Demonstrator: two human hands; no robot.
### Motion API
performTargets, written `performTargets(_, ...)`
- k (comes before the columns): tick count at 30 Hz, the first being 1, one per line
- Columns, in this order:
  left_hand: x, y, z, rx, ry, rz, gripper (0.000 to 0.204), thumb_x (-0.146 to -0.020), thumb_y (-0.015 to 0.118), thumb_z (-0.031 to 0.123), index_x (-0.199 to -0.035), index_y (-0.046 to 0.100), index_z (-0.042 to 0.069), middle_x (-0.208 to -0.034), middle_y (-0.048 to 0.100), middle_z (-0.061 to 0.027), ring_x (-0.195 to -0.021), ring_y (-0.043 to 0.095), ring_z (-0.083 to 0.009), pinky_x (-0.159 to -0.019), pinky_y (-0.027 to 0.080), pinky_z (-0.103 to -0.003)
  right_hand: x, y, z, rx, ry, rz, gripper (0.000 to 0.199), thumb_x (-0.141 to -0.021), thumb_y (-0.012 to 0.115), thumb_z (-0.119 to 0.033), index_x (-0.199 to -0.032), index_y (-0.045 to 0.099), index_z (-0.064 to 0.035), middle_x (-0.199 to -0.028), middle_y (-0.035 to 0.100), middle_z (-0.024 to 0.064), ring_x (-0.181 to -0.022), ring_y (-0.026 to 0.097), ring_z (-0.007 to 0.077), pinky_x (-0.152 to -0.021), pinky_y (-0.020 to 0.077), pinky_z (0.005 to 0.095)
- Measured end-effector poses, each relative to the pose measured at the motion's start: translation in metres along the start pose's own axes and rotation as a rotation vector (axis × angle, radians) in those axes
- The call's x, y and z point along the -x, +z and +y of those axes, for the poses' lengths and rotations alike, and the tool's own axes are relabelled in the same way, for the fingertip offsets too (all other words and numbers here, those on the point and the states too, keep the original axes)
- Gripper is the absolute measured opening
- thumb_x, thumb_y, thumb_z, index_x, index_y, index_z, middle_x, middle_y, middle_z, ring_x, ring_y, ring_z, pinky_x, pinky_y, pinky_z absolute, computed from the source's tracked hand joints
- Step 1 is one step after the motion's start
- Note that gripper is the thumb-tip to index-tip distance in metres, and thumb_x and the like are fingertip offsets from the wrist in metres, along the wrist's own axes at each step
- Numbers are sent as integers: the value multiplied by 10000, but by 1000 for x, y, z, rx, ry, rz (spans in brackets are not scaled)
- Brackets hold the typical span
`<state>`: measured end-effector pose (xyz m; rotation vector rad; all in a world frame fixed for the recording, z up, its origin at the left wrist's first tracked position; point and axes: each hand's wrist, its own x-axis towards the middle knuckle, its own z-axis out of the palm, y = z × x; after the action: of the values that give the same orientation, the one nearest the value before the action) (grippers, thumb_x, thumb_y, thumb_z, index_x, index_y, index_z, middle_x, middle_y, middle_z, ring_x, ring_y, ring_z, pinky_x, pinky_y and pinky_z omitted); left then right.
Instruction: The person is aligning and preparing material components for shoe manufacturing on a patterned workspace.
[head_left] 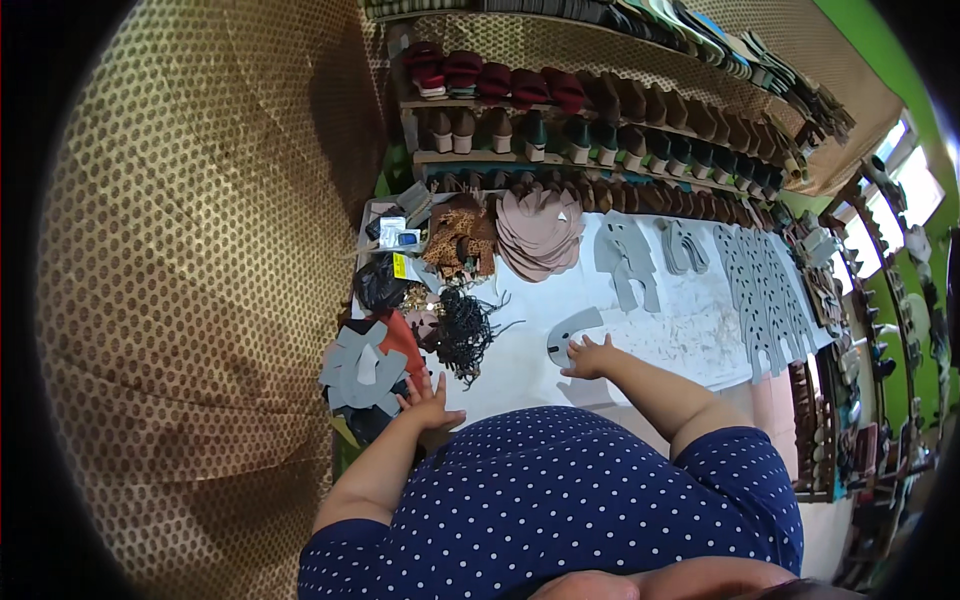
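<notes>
Fingers spread, left hand and right hand clasp nothing, the latter partly hiding grey piece.

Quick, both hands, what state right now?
Left hand: open, fingers spread, nothing visibly held.
Right hand: open, fingers at the curved grey piece; firm grip not visible.

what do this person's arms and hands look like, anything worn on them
Short navy sleeves with white polka dots leave both forearms bare. The left grip and right grip are bare hands, without gloves; rings are too small to tell.
</notes>
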<state>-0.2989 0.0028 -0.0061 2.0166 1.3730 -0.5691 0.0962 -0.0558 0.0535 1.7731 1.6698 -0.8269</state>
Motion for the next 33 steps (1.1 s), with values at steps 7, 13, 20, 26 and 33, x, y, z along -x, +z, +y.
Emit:
performTargets(7,6,-8,4,23,-6,-48,1240,-755,606,794,-1614,-93,236,-1610,-327,-188,-1427,-318,-533,-1058,-96,-777,11,26,-24,-6,41,60,860,-945,420,-694,-1598,238,-165,-1685,155,22,-1549,125,311,-1157,94,729)
performTargets(13,6,-8,4,28,4,-28,1229,-763,623,770,-1616,-77,229,-1615,-313,-194,-1428,-303,-547,-1056,-88,-781,-50,10,43,-357,-130,-201,840,-953,439,-660,-1605,200,-187,-1684,150,53,-1543,126,351,-1158,133,721)
performTargets(20,4,-6,4,-4,14,-2,1229,-772,627,758,-1613,-99,230,-1619,-298,-206,-1425,-291,-564,-1048,-60,-800,-17,14,-16,-1,112,243,861,-964,429,-638,-1619,138,-162,-1696,94,4,-1554,85,326,-1157,121,726)
performTargets(26,4,-1,2,3,43,31,1174,-803,595,751,-1616,-81,242,-1626,-284,-201,-1437,-271,-558,-1051,-84,-790,-20,0,4,-145,81,76,861,-947,443,-664,-1612,183,-183,-1687,149,-9,-1552,104,320,-1145,89,751)
performTargets(33,4,-6,4,70,8,33,968,-901,417,755,-1622,-19,278,-1659,-233,-133,-1471,-227,-525,-1079,-90,-769,15,53,-1,12,46,333,842,-952,435,-668,-1604,227,-177,-1688,150,-5,-1550,101,340,-1136,92,754)
